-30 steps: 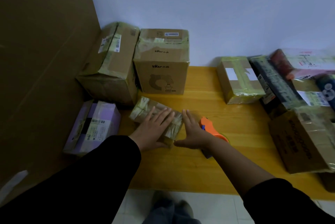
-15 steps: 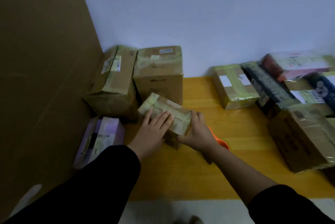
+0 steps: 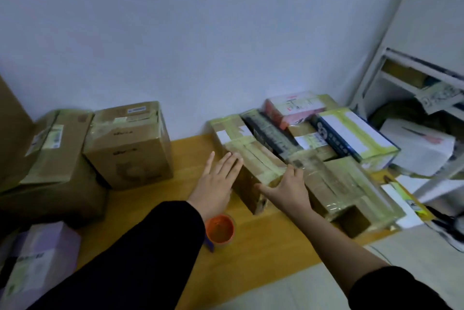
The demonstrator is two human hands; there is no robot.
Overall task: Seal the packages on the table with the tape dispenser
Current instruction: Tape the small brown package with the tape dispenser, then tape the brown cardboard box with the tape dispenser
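Note:
A small brown box [image 3: 258, 166] wrapped in yellowish tape sits tilted at the middle of the wooden table [image 3: 251, 252], between my two hands. My left hand [image 3: 216, 181] presses flat against its left side with straight fingers. My right hand [image 3: 286, 191] lies spread on its right side, thumb pointing left across the near face. The orange tape dispenser [image 3: 219, 230] lies on the table just below my left wrist, and neither hand touches it.
A taped brown box [image 3: 351, 189] lies right of my right hand. Behind it is a pile with a blue-and-white box [image 3: 351, 139] and a pink one [image 3: 293, 106]. Two cartons [image 3: 128, 144] [image 3: 50, 149] stand at the left; a purple package [image 3: 37, 259] lies near left. A white shelf [image 3: 414, 68] stands at the right.
Both hands lifted the small box from the left cartons and moved it right, towards the right-hand pile. The view swung right; the dispenser stayed on the table.

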